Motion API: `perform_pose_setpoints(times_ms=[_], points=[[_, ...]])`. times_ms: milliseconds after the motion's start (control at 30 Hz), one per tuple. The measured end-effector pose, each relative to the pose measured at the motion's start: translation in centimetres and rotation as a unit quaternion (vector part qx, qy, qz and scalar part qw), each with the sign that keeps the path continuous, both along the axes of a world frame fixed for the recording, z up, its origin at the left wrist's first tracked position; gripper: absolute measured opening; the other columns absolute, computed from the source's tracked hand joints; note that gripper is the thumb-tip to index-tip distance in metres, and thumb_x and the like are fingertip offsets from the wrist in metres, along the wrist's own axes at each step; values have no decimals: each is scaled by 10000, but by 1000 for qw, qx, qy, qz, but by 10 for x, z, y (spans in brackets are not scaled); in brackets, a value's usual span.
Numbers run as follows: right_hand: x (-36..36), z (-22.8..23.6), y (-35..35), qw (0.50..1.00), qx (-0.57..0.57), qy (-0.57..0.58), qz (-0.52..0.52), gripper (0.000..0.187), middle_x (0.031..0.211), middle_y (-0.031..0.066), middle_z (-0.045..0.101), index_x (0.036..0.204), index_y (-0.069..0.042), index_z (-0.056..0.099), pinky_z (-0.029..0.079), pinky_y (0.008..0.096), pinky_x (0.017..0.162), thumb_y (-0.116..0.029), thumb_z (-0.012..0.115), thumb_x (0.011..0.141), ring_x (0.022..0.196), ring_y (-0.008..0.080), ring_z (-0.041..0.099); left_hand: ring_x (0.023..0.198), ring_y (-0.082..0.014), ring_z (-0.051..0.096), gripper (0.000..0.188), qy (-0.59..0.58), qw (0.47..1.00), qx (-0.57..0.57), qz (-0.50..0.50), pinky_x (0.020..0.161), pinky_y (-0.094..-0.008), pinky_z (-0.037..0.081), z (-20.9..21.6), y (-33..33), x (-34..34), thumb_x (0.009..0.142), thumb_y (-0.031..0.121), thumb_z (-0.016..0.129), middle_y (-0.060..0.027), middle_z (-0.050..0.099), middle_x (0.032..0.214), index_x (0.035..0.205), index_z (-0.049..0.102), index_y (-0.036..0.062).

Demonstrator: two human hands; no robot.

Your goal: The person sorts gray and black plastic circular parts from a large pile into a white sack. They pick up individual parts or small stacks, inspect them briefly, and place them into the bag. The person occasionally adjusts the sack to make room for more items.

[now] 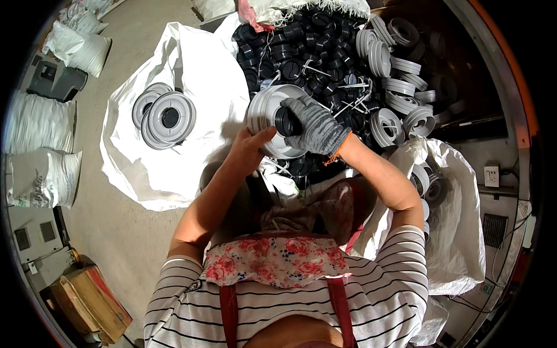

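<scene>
My bare left hand (250,149) grips the rim of a round grey plastic flange (264,107) in front of me. In my right hand (316,126), which wears a grey knitted glove with an orange cuff, is a black threaded plug (284,120). The plug sits at the flange's central opening; how deep it goes in is hidden by the glove. Beyond my hands lies a heap of black threaded plugs (313,43). To the left, grey flanges with black centres (184,116) rest on a white woven sack (217,75).
Grey plastic rings (400,87) are piled at the right of the heap. A white sack (458,232) holding more grey parts stands by my right elbow. Full sacks (43,124) and a dark plastic case (55,78) line the far left, with a cardboard box (96,301) lower down.
</scene>
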State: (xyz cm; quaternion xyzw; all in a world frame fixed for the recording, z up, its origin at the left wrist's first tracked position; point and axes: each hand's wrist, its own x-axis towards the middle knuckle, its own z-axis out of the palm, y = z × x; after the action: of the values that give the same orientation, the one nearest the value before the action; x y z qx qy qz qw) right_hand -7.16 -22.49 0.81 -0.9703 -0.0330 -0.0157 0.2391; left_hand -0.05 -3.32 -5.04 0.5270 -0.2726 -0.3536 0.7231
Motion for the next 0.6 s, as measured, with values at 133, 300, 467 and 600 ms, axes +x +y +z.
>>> perform_pose_setpoints(times_ms=[133, 300, 467, 600], points=[[-12, 12, 9, 976, -138, -55, 162, 616, 1107, 219, 540, 1192, -31, 482, 413, 457, 922, -216, 713, 652, 1025, 379, 516, 903, -244, 640, 421, 129, 989, 8, -69, 760, -350, 545, 6, 15, 4, 852, 142, 623, -146, 608, 1037, 1186, 466, -62], [-20, 16, 18, 978, -119, -98, 143, 663, 1093, 216, 560, 1219, -20, 469, 441, 440, 889, -303, 720, 675, 1001, 347, 548, 880, -214, 631, 408, 299, 952, -31, -57, 780, -338, 526, 27, 18, -6, 842, 171, 637, -106, 621, 981, 1159, 498, -46], [-3, 32, 34, 842, 303, 387, -223, 721, 889, 217, 639, 1035, 58, 604, 493, 398, 804, -612, 589, 771, 888, 348, 622, 856, -170, 607, 362, 21, 998, 65, 10, 741, -303, 488, 29, 29, -13, 823, 200, 657, -77, 618, 901, 1083, 557, -30], [-14, -1, 37, 994, 99, -41, 5, 725, 1045, 200, 613, 1249, 25, 424, 483, 369, 866, -320, 762, 709, 976, 349, 598, 958, -183, 558, 540, 93, 993, 58, 44, 817, -322, 464, 41, 33, -18, 769, 197, 696, -101, 575, 1026, 1208, 469, -18]])
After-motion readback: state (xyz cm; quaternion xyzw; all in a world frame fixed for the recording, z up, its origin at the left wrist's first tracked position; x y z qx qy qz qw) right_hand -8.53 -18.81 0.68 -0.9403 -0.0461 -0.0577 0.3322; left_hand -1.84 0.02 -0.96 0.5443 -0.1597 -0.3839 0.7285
